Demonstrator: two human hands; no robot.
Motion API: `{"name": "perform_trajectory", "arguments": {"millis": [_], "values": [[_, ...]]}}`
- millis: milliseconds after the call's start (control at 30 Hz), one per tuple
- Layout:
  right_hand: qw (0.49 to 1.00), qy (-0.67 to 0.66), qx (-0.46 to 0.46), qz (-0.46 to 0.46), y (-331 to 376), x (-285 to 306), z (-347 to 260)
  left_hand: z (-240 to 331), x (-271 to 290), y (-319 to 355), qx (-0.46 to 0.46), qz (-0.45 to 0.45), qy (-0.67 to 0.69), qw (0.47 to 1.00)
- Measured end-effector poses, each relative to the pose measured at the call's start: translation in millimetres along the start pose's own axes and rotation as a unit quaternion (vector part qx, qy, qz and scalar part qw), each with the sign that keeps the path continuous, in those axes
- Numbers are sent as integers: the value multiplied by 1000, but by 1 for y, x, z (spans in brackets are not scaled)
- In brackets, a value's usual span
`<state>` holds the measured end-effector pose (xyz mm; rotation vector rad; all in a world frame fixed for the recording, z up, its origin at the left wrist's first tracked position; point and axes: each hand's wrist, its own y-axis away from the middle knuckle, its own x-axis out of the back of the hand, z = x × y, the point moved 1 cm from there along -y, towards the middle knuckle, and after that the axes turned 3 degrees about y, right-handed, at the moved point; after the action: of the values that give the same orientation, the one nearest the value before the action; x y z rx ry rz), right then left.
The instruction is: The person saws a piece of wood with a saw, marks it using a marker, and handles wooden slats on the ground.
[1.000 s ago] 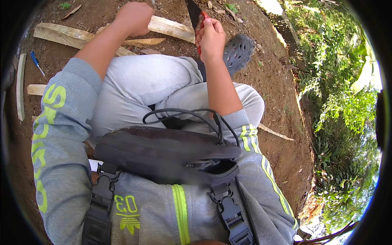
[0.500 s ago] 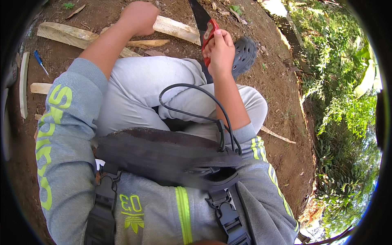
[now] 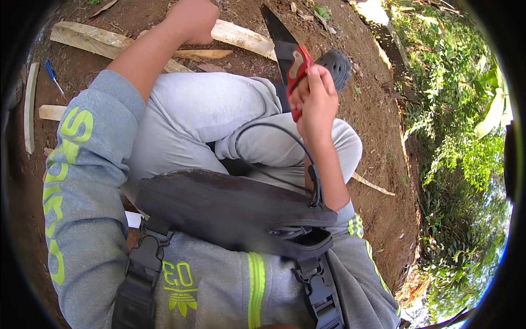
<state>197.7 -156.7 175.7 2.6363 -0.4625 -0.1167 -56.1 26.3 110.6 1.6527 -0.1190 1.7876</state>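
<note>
Outdoor soil (image 3: 383, 219), foliage (image 3: 455, 148) at right. Left hand (image 3: 193, 21) closed around pale wooden strip (image 3: 244, 39); right hand (image 3: 319, 101) grips red-handled saw (image 3: 286, 52), dark blade at the strip's end, contact not discernible.

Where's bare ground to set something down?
Right of your grey trousers, brown dirt between the grey perforated clog and thin pale wood strip looks mostly bare. It's crowded leftward, around the blue-handled screwdriver and slender pale slat, and ahead, around the red-handled saw and pale squared timber.
</note>
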Motion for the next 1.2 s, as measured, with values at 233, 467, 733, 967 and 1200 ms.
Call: {"name": "perform_trajectory", "arguments": {"millis": [233,467,733,967,1200], "values": [[1000,-13,-3,-11,-29,-45,-36,5,-14,-1,2,-56,6,998],[1000,-25,-7,-3,6,14,-16,12,-3,-11,3,-90,13,996],[928,39,368,39,73,68,-131,5,22,24,25,-14,-14,999],[924,-72,343,155,116,161,-119,27,84,85,89,85,-91,988],[924,-89,300,219,167,219,-75,42,180,175,136,170,-174,960]]}}
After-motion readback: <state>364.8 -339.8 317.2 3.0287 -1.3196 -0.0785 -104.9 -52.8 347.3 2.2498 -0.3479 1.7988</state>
